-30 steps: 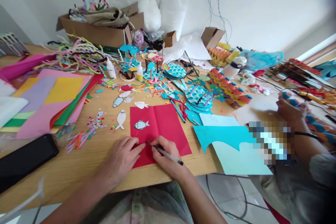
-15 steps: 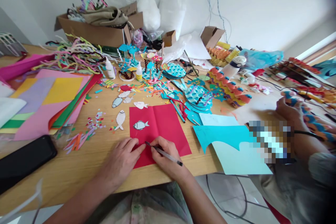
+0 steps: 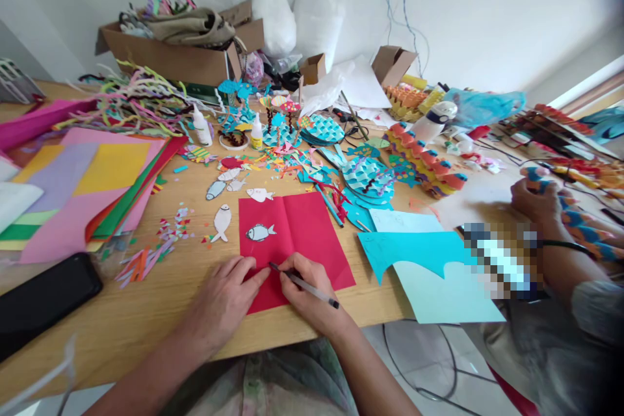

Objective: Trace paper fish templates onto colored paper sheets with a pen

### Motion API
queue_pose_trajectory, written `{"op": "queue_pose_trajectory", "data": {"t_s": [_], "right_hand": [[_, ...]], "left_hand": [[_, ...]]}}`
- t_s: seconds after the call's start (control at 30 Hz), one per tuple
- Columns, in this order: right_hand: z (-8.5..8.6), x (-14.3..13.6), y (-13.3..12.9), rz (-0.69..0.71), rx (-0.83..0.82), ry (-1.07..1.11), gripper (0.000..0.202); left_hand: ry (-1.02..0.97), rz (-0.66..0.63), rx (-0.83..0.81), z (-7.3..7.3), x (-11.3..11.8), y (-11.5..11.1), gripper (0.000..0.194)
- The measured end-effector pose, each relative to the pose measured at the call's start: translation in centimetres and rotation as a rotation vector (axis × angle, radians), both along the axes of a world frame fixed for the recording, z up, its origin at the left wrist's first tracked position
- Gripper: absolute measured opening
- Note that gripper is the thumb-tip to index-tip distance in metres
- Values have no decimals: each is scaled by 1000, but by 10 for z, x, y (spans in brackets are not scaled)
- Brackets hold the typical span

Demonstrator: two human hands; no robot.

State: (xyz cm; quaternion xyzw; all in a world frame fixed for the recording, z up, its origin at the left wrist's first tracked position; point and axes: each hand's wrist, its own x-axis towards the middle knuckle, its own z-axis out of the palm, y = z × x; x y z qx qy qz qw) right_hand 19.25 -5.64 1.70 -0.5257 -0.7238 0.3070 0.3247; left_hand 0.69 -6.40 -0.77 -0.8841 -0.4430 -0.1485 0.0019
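Labels on the two small white bottles at eleven o'clock were too small for me to read. Beyond them, an open cardboard box held folded tan cloth. Of my two hands, the left hand lay flat with fingers apart on the creased red sheet, near six o'clock on the wood-grained surface; the right hand was closed around a slim pen, its dark tip at the sheet. A dark-outlined paper fish lay at eleven o'clock from that tip.
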Motion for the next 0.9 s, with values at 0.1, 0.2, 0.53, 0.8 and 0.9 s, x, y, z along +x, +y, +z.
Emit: {"op": "queue_pose_trajectory", "data": {"t_s": [0.1, 0.2, 0.53, 0.8, 0.9], "right_hand": [[0, 0, 0, -6, -8, 4, 13], [-1, 0, 0, -19, -16, 6, 12], [-1, 1, 1, -47, -15, 24, 11], [-3, 1, 0, -47, -12, 55, 10], [-1, 3, -1, -65, -23, 117, 8]], "left_hand": [[-7, -5, 1, 1, 0, 0, 35], [-10, -4, 1, 2, 0, 0, 35], [-4, -14, 0, 2, 0, 0, 34], [-19, -26, 14, 4, 0, 0, 34], [-24, -15, 12, 3, 0, 0, 34]]}}
